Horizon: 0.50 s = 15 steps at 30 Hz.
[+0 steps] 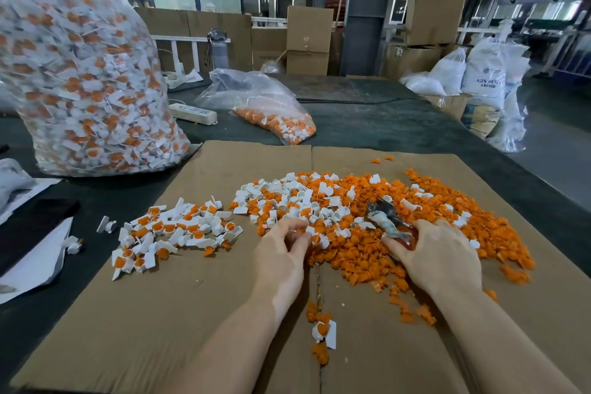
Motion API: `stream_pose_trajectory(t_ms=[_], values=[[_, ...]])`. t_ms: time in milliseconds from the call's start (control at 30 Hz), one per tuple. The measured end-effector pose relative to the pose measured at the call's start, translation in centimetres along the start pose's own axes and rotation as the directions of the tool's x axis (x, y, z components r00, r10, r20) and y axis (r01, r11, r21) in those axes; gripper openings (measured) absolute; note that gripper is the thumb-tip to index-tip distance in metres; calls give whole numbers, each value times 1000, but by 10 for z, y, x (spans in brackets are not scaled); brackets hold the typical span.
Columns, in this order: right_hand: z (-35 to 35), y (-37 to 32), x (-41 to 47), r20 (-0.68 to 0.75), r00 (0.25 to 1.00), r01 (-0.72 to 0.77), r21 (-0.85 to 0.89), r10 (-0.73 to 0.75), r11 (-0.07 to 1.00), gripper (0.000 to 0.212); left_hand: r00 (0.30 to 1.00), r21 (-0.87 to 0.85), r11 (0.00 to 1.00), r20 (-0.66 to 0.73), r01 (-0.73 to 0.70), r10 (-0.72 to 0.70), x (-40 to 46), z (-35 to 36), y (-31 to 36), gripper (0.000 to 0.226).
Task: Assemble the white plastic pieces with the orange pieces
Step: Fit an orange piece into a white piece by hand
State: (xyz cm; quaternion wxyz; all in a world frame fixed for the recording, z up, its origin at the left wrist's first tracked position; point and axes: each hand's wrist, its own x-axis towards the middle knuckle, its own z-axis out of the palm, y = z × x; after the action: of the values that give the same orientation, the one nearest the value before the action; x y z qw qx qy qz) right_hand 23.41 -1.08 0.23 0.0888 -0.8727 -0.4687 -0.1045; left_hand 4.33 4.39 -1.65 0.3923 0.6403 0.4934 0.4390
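Both hands are down in the loose pile (367, 217), the big mixed heap of orange pieces (447, 201) and white pieces (287, 192) spread over the cardboard (160, 313) on the tabletop (383, 125). The left hand (284, 253) has its fingers curled at the heap's near edge, pinching what looks like a white piece at the fingertips; it's small and partly hidden, so I won't swear to it. The right hand (438, 253) is wrapped round a worn metal tool (387, 217), its grey end sticking up out of the orange; likely pliers for pressing parts together, though the exact type is unclear.

Off to the left sits a separate finished pile (172, 230), white pieces with orange already seated in them, kept apart from the raw stock so nothing gets mixed back in. A stray finished one (326, 331) lies near the wrists.

The raw heap sits right in front so either hand can feed from it. Behind, the big bag (80, 73) holds a mass of finished units, and the small bag (275, 118) lies open with more orange stock. Plenty of loose parts remain, so this job looks far from done.
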Motion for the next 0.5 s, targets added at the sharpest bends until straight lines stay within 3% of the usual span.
stream_pose_trajectory(t_ms=[100,133,200,300,367,500], values=[[-2,-8,-3,-50,999,3,-139,-10,990,64,1000,-13,1000,-17,2,-3,3,0,-3,10],[-3,-12,-5,-81,995,43,-112,-52,993,62,1000,-17,1000,-14,1,-1,4,0,-3,10],[-3,-26,-10,-132,967,232,98,-218,968,48,1000,-31,1000,0,1,-1,5,0,-3,10],[0,-53,-26,-278,848,528,395,-450,752,26,1000,-31,999,7,-23,23,6,-2,-2,11],[4,-63,-33,-338,800,600,444,-495,666,21,999,-48,998,12,-29,30,5,-4,-2,12],[11,-66,-33,-375,813,583,520,-446,624,8,996,-209,976,84,55,-38,1,-8,-3,22]])
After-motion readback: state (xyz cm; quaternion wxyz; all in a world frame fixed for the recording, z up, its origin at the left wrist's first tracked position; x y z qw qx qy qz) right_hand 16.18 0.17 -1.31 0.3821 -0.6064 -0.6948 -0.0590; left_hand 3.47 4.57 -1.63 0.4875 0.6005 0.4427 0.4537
